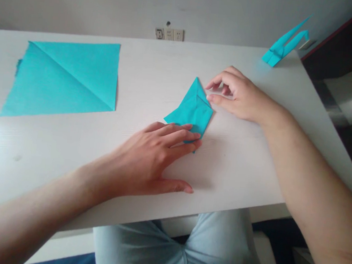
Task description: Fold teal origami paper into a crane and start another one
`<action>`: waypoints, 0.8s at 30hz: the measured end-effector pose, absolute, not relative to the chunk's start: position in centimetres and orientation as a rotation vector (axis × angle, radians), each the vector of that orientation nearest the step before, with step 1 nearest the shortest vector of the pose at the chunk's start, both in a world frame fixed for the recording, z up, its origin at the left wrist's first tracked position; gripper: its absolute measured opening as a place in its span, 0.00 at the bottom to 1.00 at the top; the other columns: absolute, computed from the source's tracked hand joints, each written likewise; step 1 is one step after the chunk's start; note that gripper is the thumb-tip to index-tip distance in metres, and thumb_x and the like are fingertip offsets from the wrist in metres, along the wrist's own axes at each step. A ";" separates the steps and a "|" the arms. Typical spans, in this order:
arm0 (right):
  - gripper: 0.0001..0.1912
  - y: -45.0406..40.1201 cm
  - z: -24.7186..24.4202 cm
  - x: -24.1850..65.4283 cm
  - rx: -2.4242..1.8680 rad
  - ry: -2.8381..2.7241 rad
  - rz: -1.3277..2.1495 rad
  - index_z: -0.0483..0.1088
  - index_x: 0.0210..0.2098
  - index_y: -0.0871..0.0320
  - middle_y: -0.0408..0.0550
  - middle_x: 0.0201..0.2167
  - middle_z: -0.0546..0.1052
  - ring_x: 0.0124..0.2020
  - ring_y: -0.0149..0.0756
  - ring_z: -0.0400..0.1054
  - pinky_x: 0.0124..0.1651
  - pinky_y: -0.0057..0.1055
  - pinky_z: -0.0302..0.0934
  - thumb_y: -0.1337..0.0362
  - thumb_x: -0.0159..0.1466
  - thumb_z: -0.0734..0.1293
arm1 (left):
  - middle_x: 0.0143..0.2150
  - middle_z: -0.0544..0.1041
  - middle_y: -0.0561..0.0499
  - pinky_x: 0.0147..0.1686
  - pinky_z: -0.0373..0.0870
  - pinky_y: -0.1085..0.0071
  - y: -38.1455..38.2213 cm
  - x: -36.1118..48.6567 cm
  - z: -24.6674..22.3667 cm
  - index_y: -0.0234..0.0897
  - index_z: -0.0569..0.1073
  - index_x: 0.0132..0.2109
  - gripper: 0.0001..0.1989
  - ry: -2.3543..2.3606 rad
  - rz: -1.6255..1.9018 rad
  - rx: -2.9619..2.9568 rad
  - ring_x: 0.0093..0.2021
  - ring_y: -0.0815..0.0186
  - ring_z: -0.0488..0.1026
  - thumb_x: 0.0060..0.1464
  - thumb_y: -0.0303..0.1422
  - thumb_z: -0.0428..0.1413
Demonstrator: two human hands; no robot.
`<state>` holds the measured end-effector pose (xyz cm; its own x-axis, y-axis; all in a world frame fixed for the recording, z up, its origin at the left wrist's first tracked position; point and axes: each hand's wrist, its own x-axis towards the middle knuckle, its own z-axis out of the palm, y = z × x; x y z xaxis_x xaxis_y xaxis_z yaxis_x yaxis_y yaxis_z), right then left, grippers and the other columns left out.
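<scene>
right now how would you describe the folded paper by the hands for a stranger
On the white table, look midway between the flat teal square and the teal paper figure. The small pointed folded paper lies there, under the left hand.

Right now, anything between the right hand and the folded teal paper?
Nothing visible: the right hand sits close by the upper edge of the folded teal paper; the left hand lies on its lower end.
</scene>
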<state>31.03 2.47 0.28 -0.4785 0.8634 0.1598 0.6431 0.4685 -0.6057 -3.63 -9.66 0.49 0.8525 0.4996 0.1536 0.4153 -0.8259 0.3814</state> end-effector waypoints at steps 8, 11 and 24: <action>0.17 0.8 1.0 27.8 -1.143 -2.393 0.819 0.84 0.42 0.43 0.50 0.47 0.84 0.48 0.55 0.75 0.56 0.55 0.73 0.40 0.72 0.84 | 0.82 0.84 0.39 0.79 0.74 0.43 -8.7 -3.5 1.0 0.47 0.82 0.80 0.34 0.687 0.365 2.674 0.78 0.41 0.82 0.84 0.64 0.64; 0.17 0.8 0.9 28.0 -1.141 -2.399 0.753 0.85 0.41 0.43 0.54 0.57 0.85 0.60 0.63 0.77 0.63 0.60 0.73 0.41 0.72 0.85 | 0.77 0.85 0.38 0.78 0.74 0.36 -8.0 -3.8 1.0 0.49 0.83 0.74 0.31 0.981 0.488 2.632 0.75 0.38 0.81 0.84 0.65 0.62; 0.25 0.5 0.1 28.4 -1.170 -2.481 0.530 0.85 0.60 0.42 0.48 0.43 0.81 0.57 0.65 0.79 0.74 0.69 0.68 0.45 0.69 0.89 | 0.76 0.77 0.28 0.79 0.68 0.23 -7.8 -4.0 -1.0 0.44 0.71 0.80 0.52 1.556 0.609 2.486 0.78 0.21 0.73 0.70 0.75 0.70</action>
